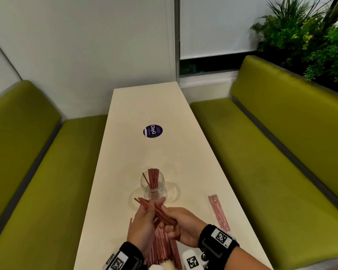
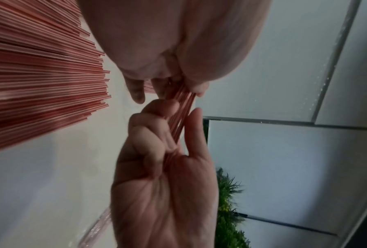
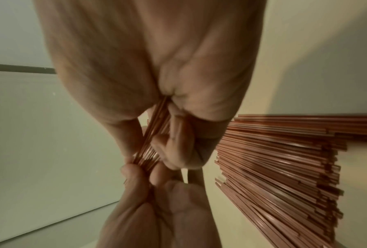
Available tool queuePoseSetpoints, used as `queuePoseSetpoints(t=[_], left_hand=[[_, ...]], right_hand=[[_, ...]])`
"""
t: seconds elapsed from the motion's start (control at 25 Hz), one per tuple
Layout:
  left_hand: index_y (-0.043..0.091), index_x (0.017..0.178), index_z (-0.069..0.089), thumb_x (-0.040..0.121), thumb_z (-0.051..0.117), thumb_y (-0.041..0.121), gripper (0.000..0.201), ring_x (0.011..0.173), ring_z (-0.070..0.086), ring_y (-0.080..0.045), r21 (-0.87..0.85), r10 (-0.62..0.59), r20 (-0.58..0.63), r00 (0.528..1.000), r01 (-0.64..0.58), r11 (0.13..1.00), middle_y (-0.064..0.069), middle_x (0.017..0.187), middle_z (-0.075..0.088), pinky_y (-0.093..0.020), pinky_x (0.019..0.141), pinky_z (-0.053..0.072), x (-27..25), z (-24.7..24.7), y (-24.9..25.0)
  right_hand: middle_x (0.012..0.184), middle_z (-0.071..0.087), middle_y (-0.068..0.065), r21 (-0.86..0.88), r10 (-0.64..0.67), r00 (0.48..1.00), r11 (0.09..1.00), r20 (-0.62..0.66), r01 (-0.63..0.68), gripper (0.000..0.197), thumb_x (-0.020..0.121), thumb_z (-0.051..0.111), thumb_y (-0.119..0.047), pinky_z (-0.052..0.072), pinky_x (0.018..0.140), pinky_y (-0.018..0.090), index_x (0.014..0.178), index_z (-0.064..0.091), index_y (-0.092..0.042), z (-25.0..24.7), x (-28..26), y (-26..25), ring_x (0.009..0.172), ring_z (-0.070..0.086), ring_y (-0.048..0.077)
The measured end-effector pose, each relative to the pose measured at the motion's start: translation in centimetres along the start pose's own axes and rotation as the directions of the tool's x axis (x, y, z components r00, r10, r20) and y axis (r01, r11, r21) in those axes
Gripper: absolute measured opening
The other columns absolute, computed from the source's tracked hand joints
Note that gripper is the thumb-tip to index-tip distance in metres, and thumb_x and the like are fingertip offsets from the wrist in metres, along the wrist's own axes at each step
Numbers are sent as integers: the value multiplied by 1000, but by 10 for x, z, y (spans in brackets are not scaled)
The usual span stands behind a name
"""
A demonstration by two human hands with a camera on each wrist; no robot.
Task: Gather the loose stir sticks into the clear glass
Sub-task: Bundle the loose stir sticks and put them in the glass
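A long cream surface (image 1: 144,106) runs between two olive-green upholstered benches (image 1: 271,152), with white walls and leafy green plants (image 1: 310,36) behind. Both hands, left hand (image 1: 144,225) and right hand (image 1: 181,225), curl their fingers around a small bundle of thin copper-red stir sticks (image 1: 156,210) just in front of the clear glass (image 1: 153,187), which stands upright and holds more sticks. A loose pile of sticks (image 1: 162,248) lies on the surface beneath the wrists.

On the table (image 1: 125,117) before you, the glass (image 1: 152,187) stands just beyond your hands, sticks upright in it; the loose pile (image 1: 162,248) lies under them, a packet (image 1: 219,212) to your right, a sticker (image 1: 152,131) farther off
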State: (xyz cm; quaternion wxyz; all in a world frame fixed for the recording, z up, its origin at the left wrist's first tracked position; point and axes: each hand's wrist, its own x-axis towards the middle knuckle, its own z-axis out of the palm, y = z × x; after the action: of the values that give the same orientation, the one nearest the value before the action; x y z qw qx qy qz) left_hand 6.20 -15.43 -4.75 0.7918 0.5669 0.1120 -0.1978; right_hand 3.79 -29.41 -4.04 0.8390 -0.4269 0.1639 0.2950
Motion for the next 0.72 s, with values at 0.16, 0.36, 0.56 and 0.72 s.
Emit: queuePoseSetpoints(t=[0.16, 0.36, 0.56, 0.72], left_hand=[[4, 115, 65, 100, 51, 19, 25, 117, 66, -26, 115, 1, 60, 998, -8, 993, -9, 117, 74, -45, 105, 48, -10, -4, -6], [2, 111, 64, 83, 69, 12, 30, 101, 71, -36, 190, 61, 33, 998, -66, 980, -19, 106, 75, -47, 93, 55, -17, -20, 32], [11, 99, 67, 96, 61, 19, 10, 79, 69, -23, 505, 194, 54, 980, -194, 841, -9, 93, 74, -30, 67, 55, -10, -10, 52], [15, 87, 71, 92, 67, 21, 9, 66, 67, -16, 651, 184, 103, 978, -206, 730, -3, 82, 72, -26, 57, 56, -16, 0, 35]], right_hand=[[66, 51, 3, -70, -28, 1000, 997, 3, 29, 17, 97, 61, -20, 21, 41, 16, 84, 62, -9, -7, -3, 2, 48, 30, 6], [63, 48, 2, -215, -62, 997, 975, -38, 52, 19, 96, 62, -15, 26, 41, 17, 102, 72, 0, -21, -6, 4, 47, 30, 6], [60, 46, 1, -304, -81, 997, 949, -3, 76, 15, 95, 64, -14, 27, 41, 18, 95, 76, -4, -16, -9, 3, 46, 32, 8], [58, 41, 0, -364, -125, 991, 926, -40, 102, 17, 92, 68, -15, 21, 43, 21, 94, 70, 2, -16, -9, 2, 47, 29, 9]])
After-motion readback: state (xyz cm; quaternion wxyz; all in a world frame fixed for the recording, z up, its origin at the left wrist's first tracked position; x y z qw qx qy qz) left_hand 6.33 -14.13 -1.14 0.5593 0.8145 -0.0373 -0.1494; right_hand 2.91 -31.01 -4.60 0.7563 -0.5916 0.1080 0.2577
